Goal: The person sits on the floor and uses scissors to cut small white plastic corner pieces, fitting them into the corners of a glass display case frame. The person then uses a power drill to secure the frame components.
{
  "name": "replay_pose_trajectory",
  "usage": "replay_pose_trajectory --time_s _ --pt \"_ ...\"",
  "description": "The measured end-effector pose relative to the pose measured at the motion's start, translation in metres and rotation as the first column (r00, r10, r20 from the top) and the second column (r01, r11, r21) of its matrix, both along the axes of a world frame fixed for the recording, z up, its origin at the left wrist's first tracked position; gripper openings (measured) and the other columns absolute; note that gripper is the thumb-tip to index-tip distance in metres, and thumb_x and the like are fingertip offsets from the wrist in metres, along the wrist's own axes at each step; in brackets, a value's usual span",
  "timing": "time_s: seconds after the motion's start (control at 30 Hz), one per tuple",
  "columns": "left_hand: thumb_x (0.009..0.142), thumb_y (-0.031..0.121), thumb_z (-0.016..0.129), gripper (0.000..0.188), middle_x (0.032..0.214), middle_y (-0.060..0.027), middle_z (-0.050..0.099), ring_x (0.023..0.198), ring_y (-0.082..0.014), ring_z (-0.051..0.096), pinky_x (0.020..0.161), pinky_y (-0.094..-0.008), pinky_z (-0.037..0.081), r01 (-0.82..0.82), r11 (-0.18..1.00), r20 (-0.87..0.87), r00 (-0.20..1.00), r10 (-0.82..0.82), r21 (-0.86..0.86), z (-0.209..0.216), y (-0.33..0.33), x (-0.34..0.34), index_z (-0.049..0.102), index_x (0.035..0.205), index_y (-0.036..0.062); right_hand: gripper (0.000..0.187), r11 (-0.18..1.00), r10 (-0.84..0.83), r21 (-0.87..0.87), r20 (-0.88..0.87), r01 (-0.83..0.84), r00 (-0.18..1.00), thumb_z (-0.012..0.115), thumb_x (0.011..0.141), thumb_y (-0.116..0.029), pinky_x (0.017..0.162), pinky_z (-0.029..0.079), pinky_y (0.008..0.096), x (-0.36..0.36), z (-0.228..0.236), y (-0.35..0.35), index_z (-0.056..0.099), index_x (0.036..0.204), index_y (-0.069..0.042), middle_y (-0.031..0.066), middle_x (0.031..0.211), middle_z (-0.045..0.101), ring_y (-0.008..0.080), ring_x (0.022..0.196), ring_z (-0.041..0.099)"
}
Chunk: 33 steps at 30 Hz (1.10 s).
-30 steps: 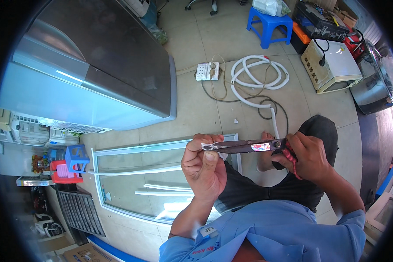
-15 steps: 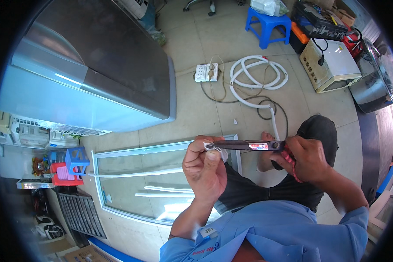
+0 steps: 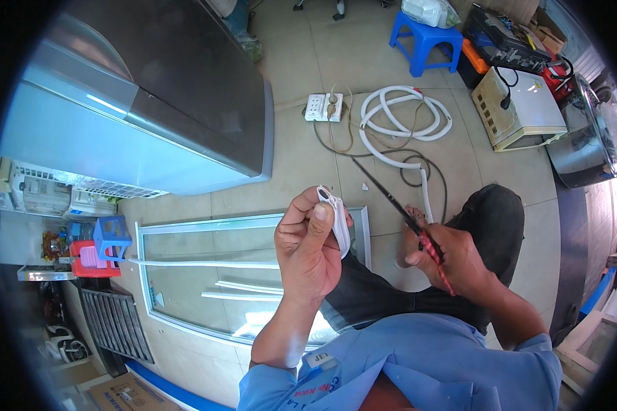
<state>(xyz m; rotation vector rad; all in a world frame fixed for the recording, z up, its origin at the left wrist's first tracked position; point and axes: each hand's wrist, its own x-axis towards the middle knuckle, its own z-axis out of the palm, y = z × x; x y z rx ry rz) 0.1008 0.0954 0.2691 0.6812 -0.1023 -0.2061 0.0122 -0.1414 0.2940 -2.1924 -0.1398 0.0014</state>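
White strip (image 3: 343, 229), folded, at frame centre: I see the left hand (image 3: 310, 250) pinching it, while the right hand (image 3: 452, 260), right of centre, grips scissors (image 3: 393, 198). Coiled white hose (image 3: 425, 137) and power strip (image 3: 315, 107) clutter upper centre; fridge (image 3: 164, 96) blocks upper left; glass panel (image 3: 209, 223) lies lower left.
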Motion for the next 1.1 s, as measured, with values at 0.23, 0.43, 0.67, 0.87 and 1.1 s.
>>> replay_pose_trajectory --time_s 0.23,0.43,0.67,0.87,1.1 --pt "0.099 0.005 0.058 0.019 0.096 -0.0130 0.071 0.084 -0.0215 0.070 0.078 -0.0362 0.059 -0.006 0.996 -0.443 0.895 0.046 0.092 0.003 0.003 0.011 0.062 0.116 -0.0018 0.075 0.993 0.043 -0.115 0.090 -0.033 0.995 0.078 0.081 -0.044 0.057 0.050 0.0363 -0.014 -0.006 0.005 0.044 0.119 0.011 0.0197 0.079 0.056 0.0340 0.061 0.059" --pt "0.098 0.005 0.059 0.018 0.096 -0.0131 0.070 0.083 -0.0222 0.070 0.078 -0.0371 0.059 0.036 0.999 0.074 0.997 -0.036 0.005 0.005 0.001 -0.003 0.062 0.114 -0.0019 0.059 0.986 0.046 -0.163 0.161 -0.019 0.986 0.078 0.079 -0.050 0.050 0.043 0.0383 -0.016 -0.003 0.005 0.054 0.094 0.002 0.0123 0.069 0.049 0.0310 0.053 0.050" --pt "0.097 0.003 0.060 0.019 0.098 -0.0138 0.070 0.083 -0.0223 0.070 0.077 -0.0355 0.060 0.021 0.989 -0.342 0.939 0.032 0.149 -0.006 0.016 0.002 0.061 0.115 -0.0030 0.059 0.983 0.050 -0.184 0.143 -0.023 0.988 0.079 0.076 -0.051 0.050 0.043 0.0382 -0.022 0.003 0.001 0.055 0.092 0.000 0.0113 0.068 0.049 0.0298 0.052 0.049" --pt "0.097 0.003 0.061 0.019 0.098 -0.0141 0.070 0.083 -0.0224 0.069 0.077 -0.0347 0.060 0.042 0.988 -0.319 0.948 0.007 0.147 -0.006 0.016 0.006 0.061 0.115 -0.0035 0.058 0.980 0.058 -0.195 0.155 -0.027 0.986 0.080 0.076 -0.050 0.050 0.044 0.0384 -0.021 0.004 0.001 0.054 0.089 -0.001 0.0114 0.069 0.049 0.0304 0.053 0.050" --pt "0.095 0.001 0.063 0.020 0.099 -0.0136 0.070 0.084 -0.0211 0.069 0.078 -0.0318 0.058 0.058 0.996 0.121 0.990 -0.065 0.062 0.006 0.008 0.003 0.062 0.114 -0.0040 0.053 0.975 0.025 -0.223 0.138 0.006 0.990 0.081 0.078 -0.046 0.047 0.042 0.0387 -0.022 0.000 -0.001 0.052 0.082 -0.002 0.0120 0.065 0.049 0.0312 0.050 0.049"
